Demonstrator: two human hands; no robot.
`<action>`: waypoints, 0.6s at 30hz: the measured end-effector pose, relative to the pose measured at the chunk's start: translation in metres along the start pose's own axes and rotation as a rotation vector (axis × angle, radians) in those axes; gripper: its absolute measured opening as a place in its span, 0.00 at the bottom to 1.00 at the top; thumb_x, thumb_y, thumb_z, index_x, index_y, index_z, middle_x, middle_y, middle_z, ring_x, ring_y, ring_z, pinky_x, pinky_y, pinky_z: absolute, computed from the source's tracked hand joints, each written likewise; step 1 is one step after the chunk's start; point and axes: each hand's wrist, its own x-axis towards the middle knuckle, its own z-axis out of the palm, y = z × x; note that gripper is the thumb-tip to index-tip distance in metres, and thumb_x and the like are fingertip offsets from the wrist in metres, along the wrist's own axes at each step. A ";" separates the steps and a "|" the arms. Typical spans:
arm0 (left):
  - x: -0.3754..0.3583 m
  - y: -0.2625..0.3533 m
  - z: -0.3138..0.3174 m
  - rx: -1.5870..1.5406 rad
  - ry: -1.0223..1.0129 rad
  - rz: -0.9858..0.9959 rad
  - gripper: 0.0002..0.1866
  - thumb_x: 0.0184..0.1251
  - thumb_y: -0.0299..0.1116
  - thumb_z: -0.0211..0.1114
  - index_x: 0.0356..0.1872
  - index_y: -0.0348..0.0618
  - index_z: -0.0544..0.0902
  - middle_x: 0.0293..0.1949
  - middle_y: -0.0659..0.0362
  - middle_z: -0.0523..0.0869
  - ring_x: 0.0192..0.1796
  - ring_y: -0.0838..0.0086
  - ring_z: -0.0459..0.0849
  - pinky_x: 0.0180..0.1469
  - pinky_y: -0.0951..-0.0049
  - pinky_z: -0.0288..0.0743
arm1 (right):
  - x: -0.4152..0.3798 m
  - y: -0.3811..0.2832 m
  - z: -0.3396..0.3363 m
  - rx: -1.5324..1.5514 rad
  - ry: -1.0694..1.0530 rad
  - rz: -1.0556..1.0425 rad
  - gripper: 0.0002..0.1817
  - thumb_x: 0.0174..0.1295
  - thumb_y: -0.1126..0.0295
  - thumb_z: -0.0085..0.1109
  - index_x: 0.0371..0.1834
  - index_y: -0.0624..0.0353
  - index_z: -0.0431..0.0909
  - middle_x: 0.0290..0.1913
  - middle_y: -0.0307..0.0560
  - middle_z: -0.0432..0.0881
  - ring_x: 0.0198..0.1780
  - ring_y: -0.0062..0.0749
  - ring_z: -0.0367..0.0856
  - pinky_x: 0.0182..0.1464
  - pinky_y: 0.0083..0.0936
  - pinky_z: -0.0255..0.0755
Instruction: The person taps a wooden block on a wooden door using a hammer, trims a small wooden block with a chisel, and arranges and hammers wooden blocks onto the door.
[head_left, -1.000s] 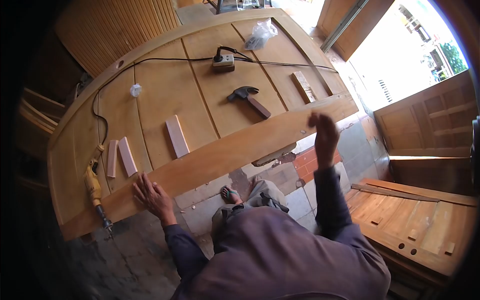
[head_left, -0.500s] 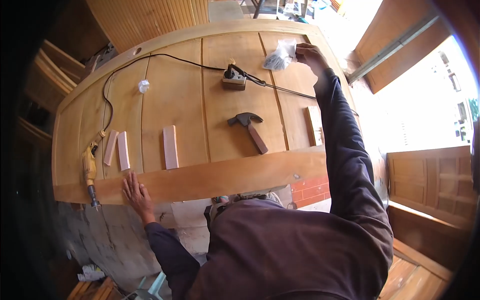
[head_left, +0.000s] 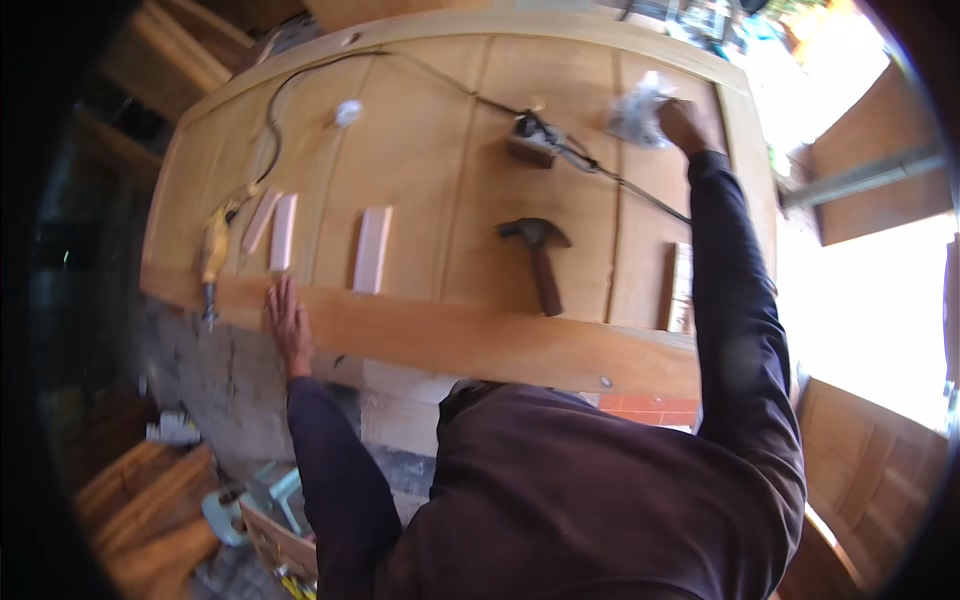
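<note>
A wooden panelled door (head_left: 420, 130) lies flat before me. My left hand (head_left: 290, 325) rests on its near edge with fingers stretched out. Close to those fingertips are two slim wood strips, one of them pale (head_left: 284, 232). Left of them a yellow power drill (head_left: 214, 245) lies with its tip over the edge. At the far right, my right hand (head_left: 684, 127) is closed on a clear plastic bag (head_left: 638, 112); its small contents are blurred. A claw hammer (head_left: 540, 262) lies in the middle right, with another wood strip (head_left: 372, 250) to its left.
A black cord (head_left: 272, 130) runs across the door past a socket box (head_left: 533, 140). A small whitish crumpled thing (head_left: 348, 112) lies near the far side. At right is a whitish block (head_left: 680, 288). A light blue stool (head_left: 275, 495) stands below on the left.
The view has shifted, so the door and tools appear farther right. My right hand now looks more closed and nearer the bag, which sits lower against the door. My left hand stays on the edge.
</note>
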 end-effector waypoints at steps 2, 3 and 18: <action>0.000 0.004 -0.001 -0.011 0.004 -0.018 0.32 0.80 0.41 0.46 0.84 0.56 0.66 0.85 0.62 0.64 0.87 0.53 0.55 0.87 0.47 0.44 | -0.020 -0.031 -0.044 0.038 0.034 0.099 0.19 0.73 0.61 0.46 0.45 0.53 0.90 0.48 0.62 0.91 0.50 0.59 0.91 0.51 0.57 0.83; 0.000 0.010 -0.006 0.006 0.005 -0.028 0.33 0.80 0.41 0.46 0.85 0.56 0.66 0.85 0.62 0.64 0.87 0.54 0.55 0.86 0.47 0.44 | -0.020 -0.036 -0.045 -0.015 0.060 0.120 0.18 0.72 0.62 0.47 0.45 0.52 0.90 0.48 0.61 0.91 0.50 0.60 0.91 0.51 0.56 0.83; 0.001 0.023 -0.011 0.014 0.006 -0.091 0.34 0.78 0.40 0.48 0.85 0.61 0.64 0.86 0.63 0.62 0.88 0.52 0.55 0.85 0.40 0.44 | -0.031 -0.004 0.005 0.412 0.288 -0.236 0.20 0.69 0.48 0.65 0.51 0.49 0.90 0.42 0.61 0.91 0.45 0.62 0.90 0.46 0.52 0.82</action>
